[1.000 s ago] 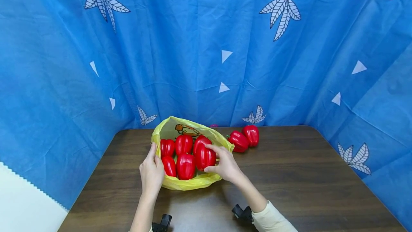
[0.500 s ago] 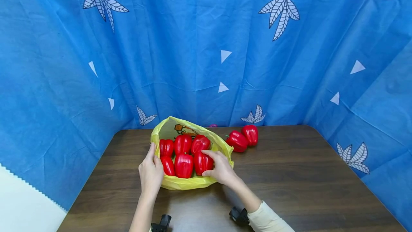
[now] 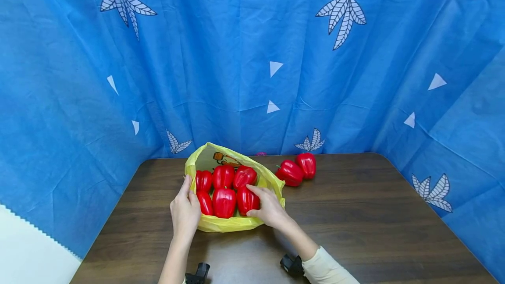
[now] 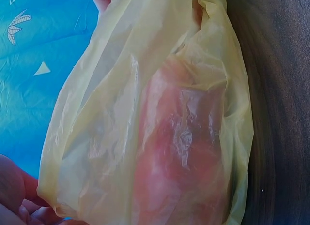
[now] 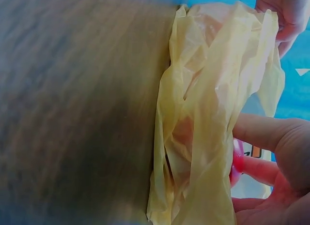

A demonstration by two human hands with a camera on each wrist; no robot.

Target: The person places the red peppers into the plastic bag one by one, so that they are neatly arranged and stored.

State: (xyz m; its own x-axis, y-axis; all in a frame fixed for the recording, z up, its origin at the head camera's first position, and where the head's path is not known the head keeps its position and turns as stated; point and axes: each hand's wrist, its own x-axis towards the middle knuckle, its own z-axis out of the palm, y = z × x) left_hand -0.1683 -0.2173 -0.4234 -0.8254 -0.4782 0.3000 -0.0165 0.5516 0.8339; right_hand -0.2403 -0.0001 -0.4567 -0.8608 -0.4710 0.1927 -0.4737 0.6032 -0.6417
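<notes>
A yellow plastic bag lies on the table with its mouth wide, several red bell peppers inside in two rows. My left hand grips the bag's left rim; in the left wrist view its fingers pinch the thin plastic. My right hand reaches over the right rim, its thumb and fingers around the red bell pepper at the front right. In the right wrist view, the fingers touch a red patch inside the bag, mostly hidden by the plastic. A pepper shows blurred through the plastic.
Two red bell peppers lie together on the dark wooden table, just right of the bag. A blue patterned curtain hangs behind and at both sides. Black wrist-worn gear shows near the forearms.
My right hand has lowered the bell pepper leftward and down into the front right spot of the bag. The left hand has stayed on the rim.
</notes>
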